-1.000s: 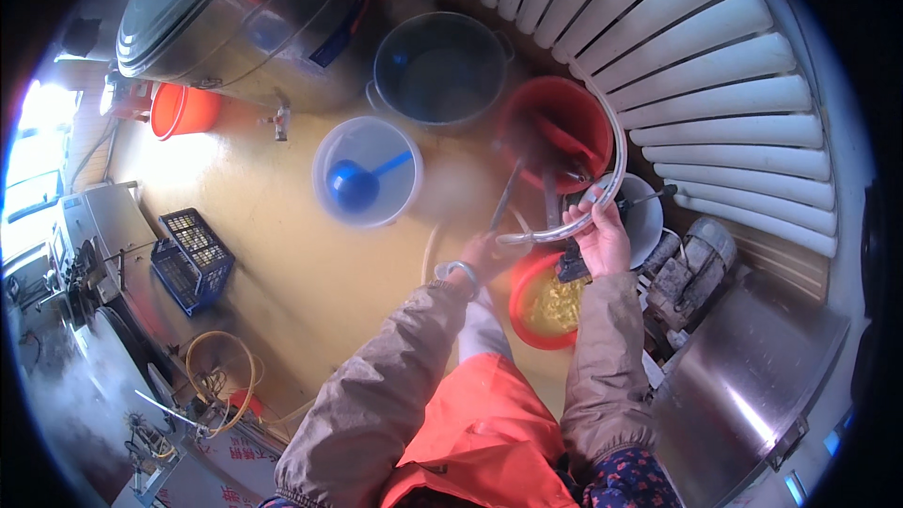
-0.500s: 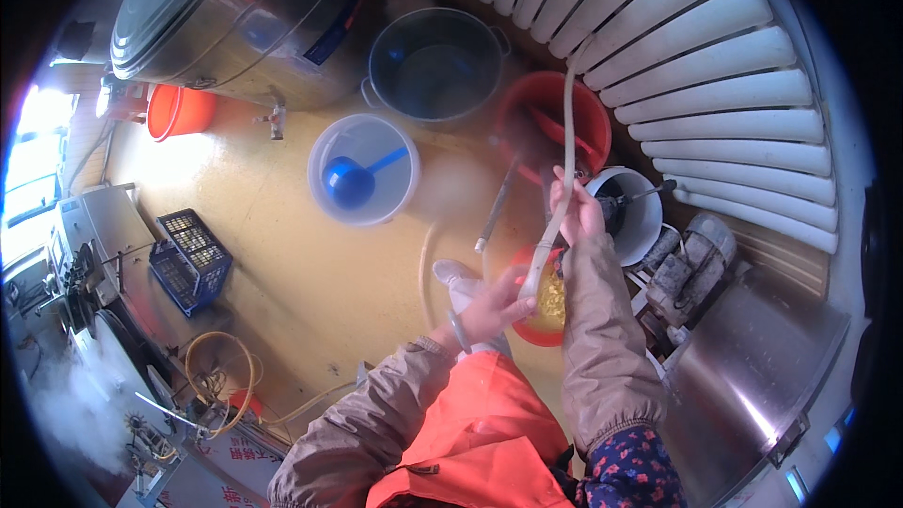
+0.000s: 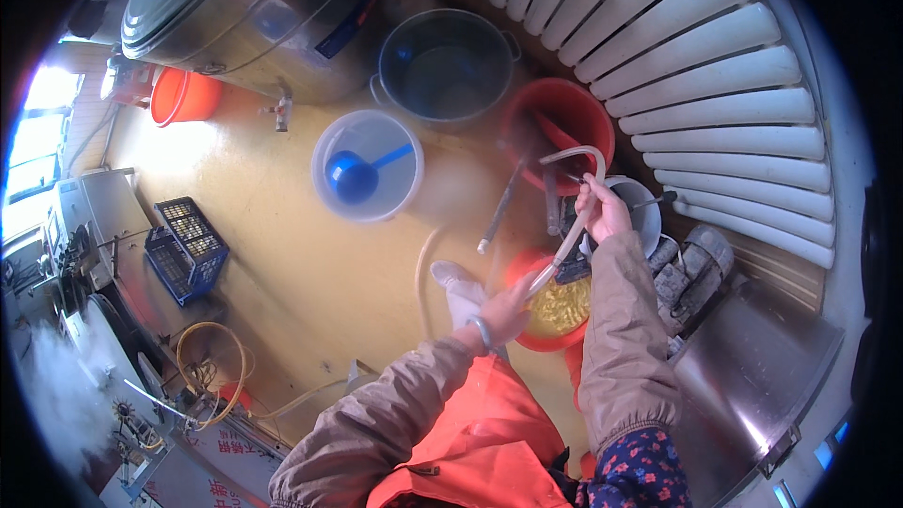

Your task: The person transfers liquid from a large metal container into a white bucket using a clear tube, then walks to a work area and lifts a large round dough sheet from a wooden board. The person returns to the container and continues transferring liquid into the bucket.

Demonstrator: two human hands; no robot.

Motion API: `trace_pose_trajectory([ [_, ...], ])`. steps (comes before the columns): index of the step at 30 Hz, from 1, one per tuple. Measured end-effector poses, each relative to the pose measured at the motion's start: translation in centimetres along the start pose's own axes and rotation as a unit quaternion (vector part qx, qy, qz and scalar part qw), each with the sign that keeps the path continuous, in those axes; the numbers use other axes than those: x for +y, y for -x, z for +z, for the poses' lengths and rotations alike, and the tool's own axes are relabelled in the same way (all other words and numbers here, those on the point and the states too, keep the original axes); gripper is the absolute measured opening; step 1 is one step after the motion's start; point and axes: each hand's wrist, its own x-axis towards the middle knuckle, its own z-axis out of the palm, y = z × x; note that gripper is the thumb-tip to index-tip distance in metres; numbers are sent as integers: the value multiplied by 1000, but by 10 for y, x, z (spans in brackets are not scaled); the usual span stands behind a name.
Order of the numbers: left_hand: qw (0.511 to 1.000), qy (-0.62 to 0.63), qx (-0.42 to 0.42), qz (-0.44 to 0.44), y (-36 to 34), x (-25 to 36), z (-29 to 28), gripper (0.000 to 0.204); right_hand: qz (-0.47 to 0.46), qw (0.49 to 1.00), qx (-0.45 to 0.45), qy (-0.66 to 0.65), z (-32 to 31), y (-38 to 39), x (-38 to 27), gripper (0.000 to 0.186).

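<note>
A pale, flexible hose (image 3: 571, 245) runs between my two hands. My left hand (image 3: 506, 312) is closed around its lower end, beside a red bucket (image 3: 534, 344) that holds rippling yellow liquid. Further up, my right hand (image 3: 607, 212) grips the hose next to a white bucket (image 3: 646, 216). Beyond that hand the hose arches over, and its free end hangs by a larger red tub (image 3: 599, 113). A dark object, partly hidden, sits at the yellow liquid's far edge.
A translucent bucket (image 3: 324, 193) holds a blue ladle (image 3: 353, 177). Behind it stands a big metal pot (image 3: 384, 85). White radiator pipes (image 3: 724, 113) line the right wall, above a motor (image 3: 696, 268) and a steel tank (image 3: 762, 367). Blue crates (image 3: 188, 249) lie left; steam rises lower left.
The hose's upper part has come down from a raised, nearly upright line into a bent arch. My right hand has moved slightly right and down; my left hand has shifted a little right.
</note>
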Motion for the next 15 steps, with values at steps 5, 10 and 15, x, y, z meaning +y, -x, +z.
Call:
trace_pose_trajectory([
  [5, 1000, 13, -2, 24, -5, -39, 0, 51, 30, 990, 126, -62, -61, -16, 27, 9],
  [10, 998, 10, 6, 61, -20, -74, -2, 40, 94, 961, 254, -54, -104, -32, 61, 10],
  [15, 998, -59, -24, 8, -33, -71, -8, 40, 49, 977, 206, 2, -102, -34, 54, 10],
])
